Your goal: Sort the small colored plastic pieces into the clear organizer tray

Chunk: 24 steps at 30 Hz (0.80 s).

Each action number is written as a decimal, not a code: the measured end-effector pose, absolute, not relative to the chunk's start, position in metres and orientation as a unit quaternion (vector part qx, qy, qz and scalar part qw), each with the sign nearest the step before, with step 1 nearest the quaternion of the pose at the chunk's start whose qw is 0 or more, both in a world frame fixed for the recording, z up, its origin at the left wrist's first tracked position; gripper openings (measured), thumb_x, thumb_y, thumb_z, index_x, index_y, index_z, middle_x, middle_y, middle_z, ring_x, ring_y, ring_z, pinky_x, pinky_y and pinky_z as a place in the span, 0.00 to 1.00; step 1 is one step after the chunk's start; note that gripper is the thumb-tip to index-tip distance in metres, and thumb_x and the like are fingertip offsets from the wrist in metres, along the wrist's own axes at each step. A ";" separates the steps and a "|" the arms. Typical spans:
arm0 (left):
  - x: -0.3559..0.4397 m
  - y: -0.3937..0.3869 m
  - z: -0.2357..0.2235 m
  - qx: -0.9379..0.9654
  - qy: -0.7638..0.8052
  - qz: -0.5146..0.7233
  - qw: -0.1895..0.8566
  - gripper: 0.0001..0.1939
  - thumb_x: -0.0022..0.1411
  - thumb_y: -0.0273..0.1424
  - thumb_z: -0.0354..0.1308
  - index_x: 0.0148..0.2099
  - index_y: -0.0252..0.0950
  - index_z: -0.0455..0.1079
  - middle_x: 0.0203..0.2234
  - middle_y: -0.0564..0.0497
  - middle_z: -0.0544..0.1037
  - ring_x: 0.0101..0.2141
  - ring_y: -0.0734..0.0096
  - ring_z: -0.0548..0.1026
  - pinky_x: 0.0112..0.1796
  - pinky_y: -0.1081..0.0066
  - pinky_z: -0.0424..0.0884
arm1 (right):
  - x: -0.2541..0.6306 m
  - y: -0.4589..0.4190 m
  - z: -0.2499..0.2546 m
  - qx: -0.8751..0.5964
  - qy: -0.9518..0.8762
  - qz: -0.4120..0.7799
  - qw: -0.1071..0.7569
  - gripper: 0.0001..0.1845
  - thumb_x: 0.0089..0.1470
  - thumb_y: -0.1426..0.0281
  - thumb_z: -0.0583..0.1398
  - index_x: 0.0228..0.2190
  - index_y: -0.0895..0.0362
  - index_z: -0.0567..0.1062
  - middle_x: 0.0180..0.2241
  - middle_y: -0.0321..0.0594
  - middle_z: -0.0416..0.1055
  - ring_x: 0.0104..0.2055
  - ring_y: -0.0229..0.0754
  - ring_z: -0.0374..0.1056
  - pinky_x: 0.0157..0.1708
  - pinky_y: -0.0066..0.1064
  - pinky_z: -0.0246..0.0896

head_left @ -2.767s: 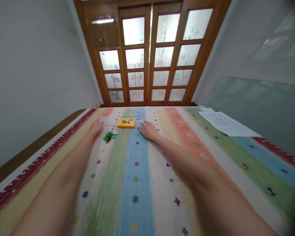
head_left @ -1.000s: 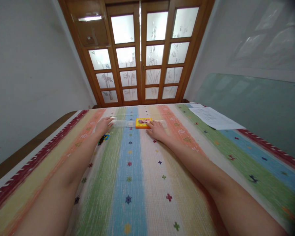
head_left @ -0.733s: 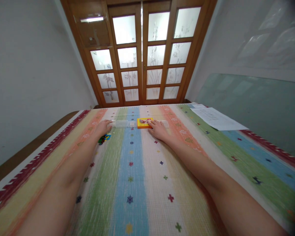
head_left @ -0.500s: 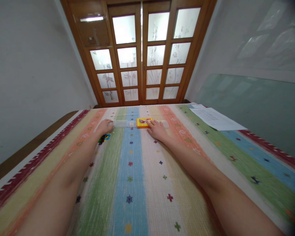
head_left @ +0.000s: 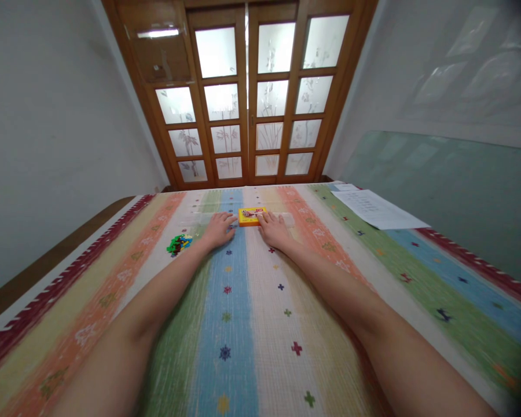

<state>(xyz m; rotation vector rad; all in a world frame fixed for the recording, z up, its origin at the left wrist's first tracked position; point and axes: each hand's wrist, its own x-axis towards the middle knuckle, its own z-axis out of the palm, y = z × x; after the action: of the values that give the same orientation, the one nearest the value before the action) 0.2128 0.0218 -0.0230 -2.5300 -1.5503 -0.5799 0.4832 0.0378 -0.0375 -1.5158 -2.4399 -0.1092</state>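
A small yellow and orange box [head_left: 249,218] with printing on its top lies on the striped tablecloth. Over its right end rests my right hand [head_left: 274,230], fingers spread, touching the box and the clear plastic piece [head_left: 289,219] beside it. Just left of the box is my left hand [head_left: 217,230], its fingers stretched toward the box and apart from the thumb. Behind this hand a clear, faint plastic piece [head_left: 193,219] lies flat, partly covered. A small heap of coloured pieces [head_left: 180,245], green, blue, yellow and dark, sits left of my left wrist; their kind is too small to tell.
Printed paper sheets [head_left: 375,209] lie at the table's far right. A greenish glass-like panel [head_left: 451,179] stands along the right side. Wooden doors with glass panes [head_left: 249,98] rise beyond the table's far edge.
My left hand has moved right, from the far left end of the clear plastic to beside the yellow box. The coloured heap is now uncovered. My right hand stays at the box.
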 end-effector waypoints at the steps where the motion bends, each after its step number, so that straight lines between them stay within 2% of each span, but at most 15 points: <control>1: 0.223 0.021 -0.025 -0.836 -0.513 -0.187 0.051 0.27 0.66 0.37 0.57 0.66 0.43 0.69 0.63 0.44 0.70 0.65 0.53 0.63 0.67 0.49 0.53 | 0.483 0.038 -0.038 -0.525 -0.840 -0.037 0.133 0.31 0.70 0.63 0.46 0.71 0.55 0.55 0.72 0.53 0.52 0.74 0.57 0.44 0.69 0.62 0.38; 8: 0.246 0.022 -0.040 -0.804 -0.552 -0.216 0.041 0.26 0.66 0.35 0.57 0.65 0.39 0.69 0.63 0.42 0.69 0.63 0.52 0.65 0.66 0.52 0.56 | 0.477 0.039 -0.040 -0.546 -0.827 -0.032 0.133 0.32 0.70 0.62 0.49 0.71 0.54 0.56 0.72 0.54 0.51 0.74 0.60 0.43 0.69 0.65 0.36; 13: 0.245 0.019 -0.042 -0.805 -0.554 -0.208 0.041 0.27 0.67 0.38 0.57 0.67 0.45 0.67 0.65 0.43 0.67 0.65 0.50 0.63 0.68 0.45 0.49 | 0.474 0.040 -0.039 -0.553 -0.823 -0.034 0.126 0.31 0.70 0.62 0.50 0.70 0.56 0.59 0.72 0.55 0.52 0.74 0.61 0.44 0.68 0.65 0.37; 16: 0.245 0.016 -0.041 -0.804 -0.559 -0.198 0.047 0.27 0.67 0.40 0.57 0.67 0.48 0.66 0.66 0.44 0.66 0.66 0.49 0.61 0.68 0.42 0.44 | 0.480 0.041 -0.035 -0.538 -0.829 -0.031 0.145 0.31 0.70 0.60 0.51 0.69 0.55 0.59 0.71 0.53 0.55 0.73 0.58 0.48 0.68 0.59 0.41; 19: 0.245 0.015 -0.041 -0.809 -0.554 -0.190 0.057 0.28 0.68 0.41 0.57 0.68 0.47 0.65 0.67 0.43 0.65 0.67 0.48 0.59 0.68 0.42 0.45 | 0.497 0.045 -0.025 -0.522 -0.831 -0.042 0.188 0.30 0.69 0.62 0.51 0.67 0.57 0.63 0.69 0.53 0.59 0.70 0.53 0.54 0.67 0.47 0.48; 21: 0.245 0.015 -0.042 -0.812 -0.549 -0.188 0.059 0.28 0.68 0.42 0.56 0.68 0.46 0.65 0.67 0.43 0.64 0.67 0.48 0.58 0.68 0.43 0.46 | 0.516 0.050 -0.019 -0.515 -0.830 -0.058 0.205 0.26 0.69 0.64 0.50 0.64 0.58 0.68 0.67 0.52 0.61 0.69 0.51 0.55 0.68 0.44 0.48; 24: 0.245 0.017 -0.044 -0.811 -0.553 -0.186 0.051 0.29 0.69 0.43 0.55 0.69 0.45 0.63 0.69 0.42 0.63 0.68 0.47 0.56 0.68 0.44 0.45 | 0.546 0.056 -0.014 -0.496 -0.851 -0.046 0.164 0.25 0.64 0.67 0.55 0.61 0.57 0.71 0.66 0.50 0.63 0.68 0.51 0.56 0.68 0.42 0.48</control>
<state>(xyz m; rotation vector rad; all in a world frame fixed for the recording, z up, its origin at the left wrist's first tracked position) 0.2452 0.0171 -0.0438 -2.4678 -1.6827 -0.5664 0.5463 0.0555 -0.0140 -1.4147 -2.4266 -0.1299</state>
